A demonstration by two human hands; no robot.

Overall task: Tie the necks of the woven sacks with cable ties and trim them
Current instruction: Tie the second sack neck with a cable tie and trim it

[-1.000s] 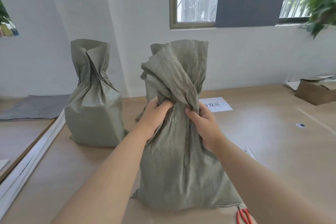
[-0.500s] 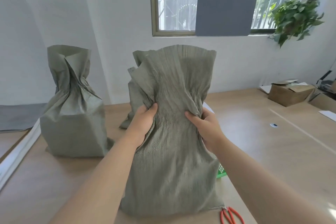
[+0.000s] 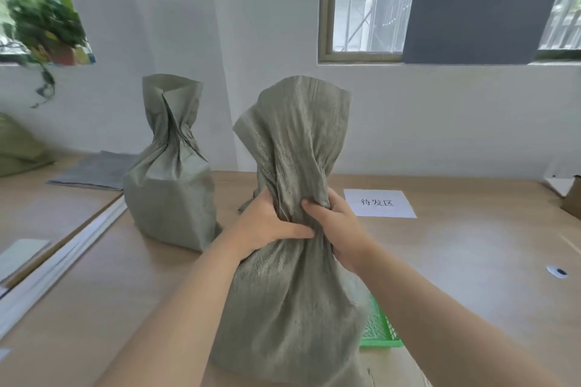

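Head view: both hands' fingers point(image 3: 309, 209) grip the near sack's point(image 3: 292, 308) gathered neck.

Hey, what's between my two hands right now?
The gathered neck of the near woven sack; the left hand and right hand grip it from both sides, in the head view.

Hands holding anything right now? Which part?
Both the left hand and right hand grip the near woven sack at its gathered neck.

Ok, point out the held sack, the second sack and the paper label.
held sack point(image 3: 292, 308): head view, body below the neck.
second sack point(image 3: 169, 198): head view, front of its body.
paper label point(image 3: 379, 203): head view, printed middle.
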